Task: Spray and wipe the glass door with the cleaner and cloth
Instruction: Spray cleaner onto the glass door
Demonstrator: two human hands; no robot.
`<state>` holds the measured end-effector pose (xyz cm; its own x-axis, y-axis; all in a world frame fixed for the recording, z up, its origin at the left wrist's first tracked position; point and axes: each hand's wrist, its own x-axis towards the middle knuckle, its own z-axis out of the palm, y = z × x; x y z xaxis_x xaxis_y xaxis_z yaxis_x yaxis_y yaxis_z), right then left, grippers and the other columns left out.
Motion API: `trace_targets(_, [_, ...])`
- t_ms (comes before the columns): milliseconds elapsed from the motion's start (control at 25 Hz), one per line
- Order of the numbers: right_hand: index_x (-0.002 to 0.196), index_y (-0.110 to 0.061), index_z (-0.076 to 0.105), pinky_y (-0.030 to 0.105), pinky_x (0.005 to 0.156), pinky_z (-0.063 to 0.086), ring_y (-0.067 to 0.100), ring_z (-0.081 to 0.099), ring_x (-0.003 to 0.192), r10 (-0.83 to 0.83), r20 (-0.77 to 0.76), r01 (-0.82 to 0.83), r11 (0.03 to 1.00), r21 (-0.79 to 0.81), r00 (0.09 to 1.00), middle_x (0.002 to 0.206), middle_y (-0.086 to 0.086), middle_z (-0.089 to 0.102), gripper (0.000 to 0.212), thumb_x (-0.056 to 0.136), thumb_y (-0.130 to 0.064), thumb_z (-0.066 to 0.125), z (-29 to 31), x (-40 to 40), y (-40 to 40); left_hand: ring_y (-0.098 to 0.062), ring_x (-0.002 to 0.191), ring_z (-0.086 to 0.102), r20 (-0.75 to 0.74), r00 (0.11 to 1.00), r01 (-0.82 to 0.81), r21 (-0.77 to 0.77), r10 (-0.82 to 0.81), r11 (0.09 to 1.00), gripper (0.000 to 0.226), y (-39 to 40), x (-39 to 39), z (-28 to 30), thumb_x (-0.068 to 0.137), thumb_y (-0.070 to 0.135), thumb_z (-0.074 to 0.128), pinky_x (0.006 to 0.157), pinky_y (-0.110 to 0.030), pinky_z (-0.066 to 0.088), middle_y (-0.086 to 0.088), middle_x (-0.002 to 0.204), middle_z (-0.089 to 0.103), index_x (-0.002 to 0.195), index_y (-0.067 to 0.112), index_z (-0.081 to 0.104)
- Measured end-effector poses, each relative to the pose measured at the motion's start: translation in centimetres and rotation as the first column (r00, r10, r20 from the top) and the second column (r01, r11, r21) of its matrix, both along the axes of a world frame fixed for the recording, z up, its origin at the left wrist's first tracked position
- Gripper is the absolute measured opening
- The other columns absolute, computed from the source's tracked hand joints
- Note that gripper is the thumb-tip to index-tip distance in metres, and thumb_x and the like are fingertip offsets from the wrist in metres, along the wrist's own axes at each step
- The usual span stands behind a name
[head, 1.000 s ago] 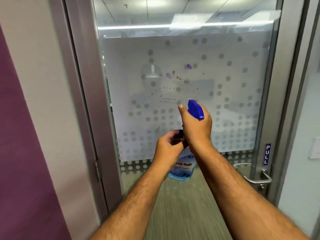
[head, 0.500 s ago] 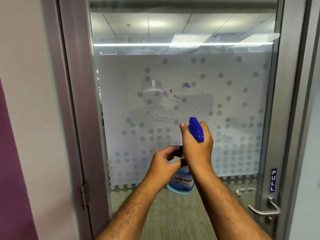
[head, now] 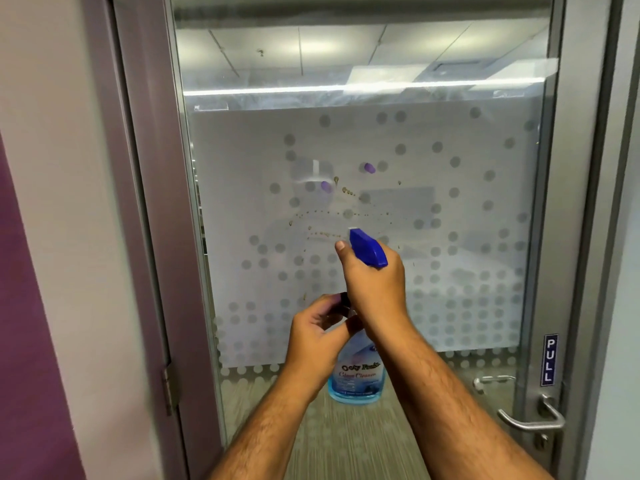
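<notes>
Head view | we have raised the spray bottle (head: 358, 372) toward the stains (head: 332, 216) | right hand (head: 375, 289) wraps its blue trigger head (head: 367, 247), left hand (head: 317, 337) curls loosely at the neck | spraying imminent; no cloth visible

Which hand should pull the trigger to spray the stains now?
Right. The right hand already grips the spray bottle at its blue head, nozzle facing the glass door; the left hand only steadies the neck.

Spray bottle (head: 358, 375) held before the glass door (head: 363, 202), right hand (head: 375, 289) above left hand (head: 317, 341), door handle (head: 533, 422) lower right, sign (head: 550, 359) above it, hinge (head: 170, 386) lower left, perhaps 2 smudges (head: 369, 168) on the glass above the nozzle.
</notes>
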<state>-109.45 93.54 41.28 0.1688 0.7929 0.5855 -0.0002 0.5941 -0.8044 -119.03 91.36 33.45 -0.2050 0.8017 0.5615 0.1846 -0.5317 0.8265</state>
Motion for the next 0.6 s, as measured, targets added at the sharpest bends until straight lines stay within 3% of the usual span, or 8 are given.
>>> trace_targets(200, [0.075,-0.013,0.059,0.043,0.060,0.051,0.026,0.053,0.061,0.000,-0.011,0.000,0.999,-0.033,1.000,0.065,0.009,0.056,0.034,0.096,-0.034,0.075,-1.1,0.6,-0.5,-0.024,0.105,0.077,0.006,1.000,0.003,0.020,-0.003,1.000,0.024,-0.5,0.3,-1.0,0.088,0.013,0.079,0.101,-0.054,0.060,-0.003,0.104,0.082,0.105,0.029,0.081])
trace_targets(360, [0.069,-0.019,0.056,0.039,0.058,0.047,0.018,0.051,0.058,-0.023,0.046,0.025,0.999,-0.030,0.999,0.059,-0.001,0.052,0.037,0.098,-0.033,0.074,-1.6,1.2,-0.5,-0.022,0.106,0.076,0.013,1.000,0.004,0.048,-0.004,0.999,0.024,-0.7,1.1,-1.8,0.080,0.027,0.084,0.100,-0.046,0.061,0.001,0.104,0.081,0.103,0.036,0.080])
trace_targets(480, [0.073,-0.017,0.059,0.038,0.058,0.048,0.020,0.052,0.060,-0.025,0.031,0.026,0.999,-0.029,0.999,0.063,0.002,0.055,0.033,0.097,-0.033,0.075,-2.1,2.0,-0.7,-0.021,0.106,0.075,0.013,1.000,0.001,0.054,-0.002,0.999,0.027,-0.3,1.7,-2.1,0.085,0.012,0.084,0.098,-0.039,0.061,0.000,0.105,0.080,0.102,0.032,0.081])
trace_targets(600, [0.071,-0.015,0.057,0.039,0.058,0.047,0.024,0.050,0.060,-0.109,-0.046,0.108,0.994,-0.009,0.993,0.065,0.006,0.055,0.035,0.098,-0.030,0.074,-2.5,3.3,-1.0,-0.020,0.108,0.074,-0.020,0.999,0.045,0.053,-0.044,0.998,0.026,0.0,2.6,-1.9,0.085,0.012,0.083,0.098,-0.034,0.059,0.002,0.107,0.080,0.108,0.024,0.081])
